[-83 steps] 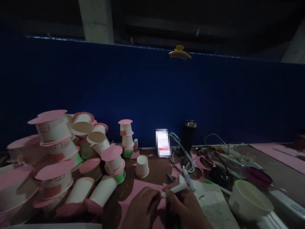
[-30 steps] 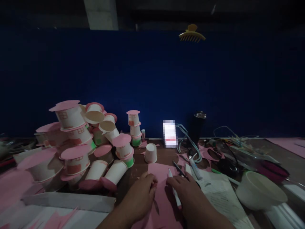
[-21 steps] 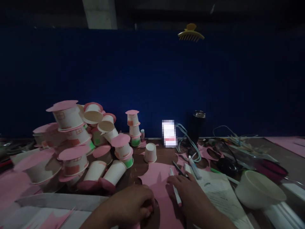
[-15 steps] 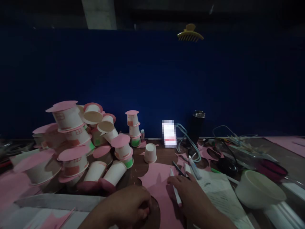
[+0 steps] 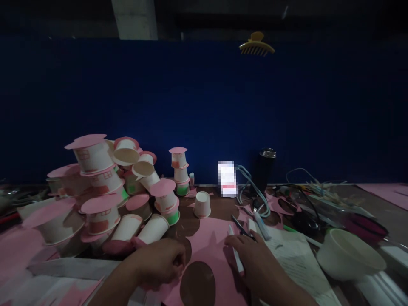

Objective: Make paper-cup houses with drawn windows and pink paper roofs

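Note:
My left hand (image 5: pixel 159 262) is curled in a pinch at the left edge of a pink paper sheet (image 5: pixel 212 240), and a bit of pink paper shows under its fingers. Just right of this hand the sheet has a round cut-out hole (image 5: pixel 197 287) that shows the brown table. My right hand (image 5: pixel 255 261) rests palm down on the sheet's right side. A white pen (image 5: pixel 235 253) is tucked along the thumb side of that hand, its tip pointing away from me.
A heap of paper cups with pink lids (image 5: pixel 102 191) fills the left. A single upturned cup (image 5: pixel 202 205) stands behind the sheet. Scissors (image 5: pixel 240 227), a printed paper (image 5: pixel 290 259), a white bowl (image 5: pixel 349 255), cables and a dark flask (image 5: pixel 265 170) lie to the right. A blue partition stands behind.
My left hand has pulled left and back off the pink sheet, uncovering a round hole where it had been. My right hand with the pen has stayed put.

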The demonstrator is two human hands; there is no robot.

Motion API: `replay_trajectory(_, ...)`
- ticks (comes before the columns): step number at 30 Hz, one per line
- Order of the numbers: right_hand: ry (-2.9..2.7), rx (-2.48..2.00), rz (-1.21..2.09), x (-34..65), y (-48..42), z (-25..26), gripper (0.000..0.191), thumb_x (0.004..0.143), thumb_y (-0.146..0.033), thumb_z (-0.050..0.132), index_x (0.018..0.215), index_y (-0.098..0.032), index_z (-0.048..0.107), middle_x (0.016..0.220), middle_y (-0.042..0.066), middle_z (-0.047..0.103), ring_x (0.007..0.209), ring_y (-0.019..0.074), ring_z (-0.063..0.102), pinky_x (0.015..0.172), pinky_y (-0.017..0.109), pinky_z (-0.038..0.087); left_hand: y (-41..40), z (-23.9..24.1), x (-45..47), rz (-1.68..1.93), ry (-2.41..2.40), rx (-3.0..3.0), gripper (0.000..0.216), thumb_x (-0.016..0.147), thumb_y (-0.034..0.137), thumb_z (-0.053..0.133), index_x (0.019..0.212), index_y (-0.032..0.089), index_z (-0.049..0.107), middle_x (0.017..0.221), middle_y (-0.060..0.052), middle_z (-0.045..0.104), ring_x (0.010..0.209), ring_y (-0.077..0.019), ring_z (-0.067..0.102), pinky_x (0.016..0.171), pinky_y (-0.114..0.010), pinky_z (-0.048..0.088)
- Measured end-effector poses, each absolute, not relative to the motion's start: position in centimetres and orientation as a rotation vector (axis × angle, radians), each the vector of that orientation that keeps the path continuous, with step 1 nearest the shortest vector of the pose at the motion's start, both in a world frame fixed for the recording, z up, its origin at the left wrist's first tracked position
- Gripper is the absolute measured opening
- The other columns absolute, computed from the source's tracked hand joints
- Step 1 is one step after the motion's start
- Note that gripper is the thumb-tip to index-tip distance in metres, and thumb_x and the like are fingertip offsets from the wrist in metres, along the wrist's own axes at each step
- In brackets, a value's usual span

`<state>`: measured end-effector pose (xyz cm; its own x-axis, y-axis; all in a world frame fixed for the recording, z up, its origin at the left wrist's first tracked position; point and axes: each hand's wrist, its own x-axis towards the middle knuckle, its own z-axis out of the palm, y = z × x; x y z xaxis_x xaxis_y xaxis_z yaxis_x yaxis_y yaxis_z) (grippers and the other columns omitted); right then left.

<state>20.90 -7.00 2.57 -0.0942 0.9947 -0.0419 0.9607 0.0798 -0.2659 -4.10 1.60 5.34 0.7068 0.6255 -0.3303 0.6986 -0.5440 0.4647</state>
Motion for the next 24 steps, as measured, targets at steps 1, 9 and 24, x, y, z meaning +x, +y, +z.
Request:
replay_trajectory(1, -2.19, -2.011, 0.339, 20.9, -7.0, 2.6, 0.066, 0.053, -0.003, 0.06, 0.114, -0.026, 0.057, 0.114, 0.006, 0.065, 0.111, 0.0271, 0.054, 0.104, 0.046, 0.016, 1.6, 5.4, -4.0, -0.128, 1.013, 2.362, 0.022, 0.066, 0.015, 0.046, 0.075, 0.024, 0.064, 0.075, 0.004, 0.067, 0.065, -0.0148, 0.059, 0.052, -0.023, 0.034)
replay_trajectory(9, -2.196, -1.99, 0.31, 21.2, -6.8, 1.6, 0.065, 0.054, -0.005, 0.064, 0.115, -0.025, 0.056, 0.115, 0.007, 0.065, 0.11, 0.0272, 0.055, 0.103, 0.045, 0.017, 2.0, 3.1, -0.5, 0.393, 1.503, 2.528, 0.019, 0.085, 0.024, 0.04, 0.089, 0.021, 0.058, 0.09, -0.005, 0.064, 0.078, -0.0211, 0.06, 0.066, -0.032, 0.038)
replay_trajectory(24, -2.178, -1.991, 0.361, 20.9, -7.0, 3.1, 0.062, 0.056, -0.006, 0.067, 0.115, -0.023, 0.058, 0.112, 0.008, 0.067, 0.11, 0.028, 0.056, 0.101, 0.043, 0.021, 3.2, 3.7, 2.3, 0.903, 1.449, 2.62, 0.036, 0.089, 0.026, 0.041, 0.124, 0.018, 0.049, 0.124, -0.011, 0.057, 0.116, -0.0245, 0.049, 0.1, -0.039, 0.035)
